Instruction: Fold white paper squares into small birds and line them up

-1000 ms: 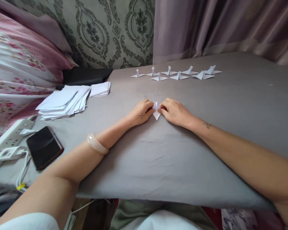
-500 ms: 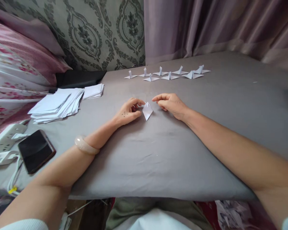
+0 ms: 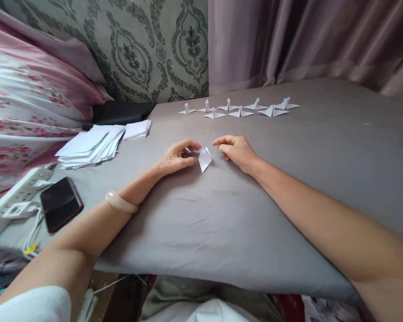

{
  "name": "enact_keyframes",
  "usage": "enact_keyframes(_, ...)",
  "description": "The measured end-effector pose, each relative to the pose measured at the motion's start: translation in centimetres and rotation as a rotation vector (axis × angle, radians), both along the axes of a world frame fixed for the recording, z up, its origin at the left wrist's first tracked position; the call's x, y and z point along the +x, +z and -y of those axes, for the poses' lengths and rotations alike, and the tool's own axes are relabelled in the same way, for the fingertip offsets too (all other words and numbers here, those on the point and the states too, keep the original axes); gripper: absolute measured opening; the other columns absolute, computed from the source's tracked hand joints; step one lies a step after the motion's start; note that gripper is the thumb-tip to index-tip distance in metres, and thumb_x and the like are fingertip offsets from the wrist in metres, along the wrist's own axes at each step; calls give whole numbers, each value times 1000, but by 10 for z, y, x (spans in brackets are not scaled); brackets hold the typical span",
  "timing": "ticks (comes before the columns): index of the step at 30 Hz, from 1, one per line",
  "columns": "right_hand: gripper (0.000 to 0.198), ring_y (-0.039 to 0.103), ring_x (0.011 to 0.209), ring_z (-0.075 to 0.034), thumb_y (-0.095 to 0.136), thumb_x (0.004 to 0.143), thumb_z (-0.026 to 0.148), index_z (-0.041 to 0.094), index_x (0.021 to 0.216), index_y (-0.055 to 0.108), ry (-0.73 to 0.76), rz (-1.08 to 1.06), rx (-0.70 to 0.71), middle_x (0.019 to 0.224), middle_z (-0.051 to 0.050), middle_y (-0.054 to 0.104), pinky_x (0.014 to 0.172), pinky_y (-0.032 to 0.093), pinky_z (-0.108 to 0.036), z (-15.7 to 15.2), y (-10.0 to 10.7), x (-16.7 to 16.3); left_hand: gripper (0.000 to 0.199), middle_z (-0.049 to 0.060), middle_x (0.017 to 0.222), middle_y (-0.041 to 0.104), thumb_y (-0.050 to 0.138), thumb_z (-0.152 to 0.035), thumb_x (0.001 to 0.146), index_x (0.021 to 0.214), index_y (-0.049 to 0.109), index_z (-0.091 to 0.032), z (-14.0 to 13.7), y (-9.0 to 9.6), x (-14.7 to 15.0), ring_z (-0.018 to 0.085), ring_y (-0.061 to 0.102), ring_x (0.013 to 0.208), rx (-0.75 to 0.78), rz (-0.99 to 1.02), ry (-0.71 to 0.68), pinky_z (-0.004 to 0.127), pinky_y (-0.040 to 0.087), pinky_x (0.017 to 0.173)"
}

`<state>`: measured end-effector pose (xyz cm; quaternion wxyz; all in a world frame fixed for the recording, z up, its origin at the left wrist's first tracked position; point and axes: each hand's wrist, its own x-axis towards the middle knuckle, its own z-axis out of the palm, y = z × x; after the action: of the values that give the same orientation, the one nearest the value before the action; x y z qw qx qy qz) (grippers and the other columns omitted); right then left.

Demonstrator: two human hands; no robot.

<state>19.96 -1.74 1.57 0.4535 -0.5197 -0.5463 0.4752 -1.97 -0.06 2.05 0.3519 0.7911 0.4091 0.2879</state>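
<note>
White kite-shaped folded paper (image 3: pixel 205 160) on our grey cloth-covered desk (image 3: pixel 201 246)
Our left hand (image 3: pixel 177 157), fingers spread, is beside it, perhaps touching; our right hand (image 3: pixel 237 152) is just apart, fingers loosely parted.

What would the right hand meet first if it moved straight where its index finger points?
Probably the folded white paper, near its top; depth is unclear, so the left hand could come first.

A home; patterned wallpaper (image 3: pixel 134 58), a mauve curtain (image 3: pixel 242 44), floral fabric (image 3: pixel 23 98) show it.
</note>
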Motion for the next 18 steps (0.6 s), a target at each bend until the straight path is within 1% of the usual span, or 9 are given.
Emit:
enact_keyframes(3, 22, 51, 57, -10, 55, 61, 15, 19, 80, 65, -24, -35, 2, 69, 0, 60, 50, 41, -23, 0, 0, -1, 33, 6, 99, 65, 70, -35, 72, 100, 64, -18, 0, 4, 7, 17, 57, 95, 70, -46, -30, 28, 46, 83)
enact_keyframes(6, 18, 52, 57, -11, 55, 60, 15, 19, 78, 61, -53, -56, -5, 70, 0, 60, 51, 42, -23, 1, 0, -2, 36, 4, 89, 64, 73, -40, 70, 96, 64, -17, -4, 3, 14, 15, 58, 83, 96, -56, -47, 27, 47, 77)
enact_keyframes(10, 17, 53, 59, -11, 54, 59, 15, 20, 75, 58, -65, -36, 8, 70, 0, 60, 52, 42, -24, 2, -1, -3, 30, 0, 75, 59, 73, -40, 69, 82, 62, -15, -12, -2, 19, 11, 52, 67, 96, -33, -32, 25, 44, 67)
enact_keyframes(13, 18, 53, 60, -11, 53, 58, 15, 19, 75, 57, -51, -15, 16, 72, 0, 61, 53, 42, -24, 2, -2, -2, 23, -2, 69, 55, 70, -36, 72, 75, 59, -15, -13, -5, 21, 9, 48, 63, 98, -15, -27, 23, 41, 64)
enact_keyframes(18, 18, 53, 61, -11, 54, 58, 17, 19, 76, 58, -30, 25, 18, 72, 0, 61, 57, 42, -25, 3, -2, -2, 18, -5, 65, 49, 67, -32, 74, 78, 63, -15, -10, -10, 26, 8, 44, 60, 136, -22, -49, 22, 38, 60)
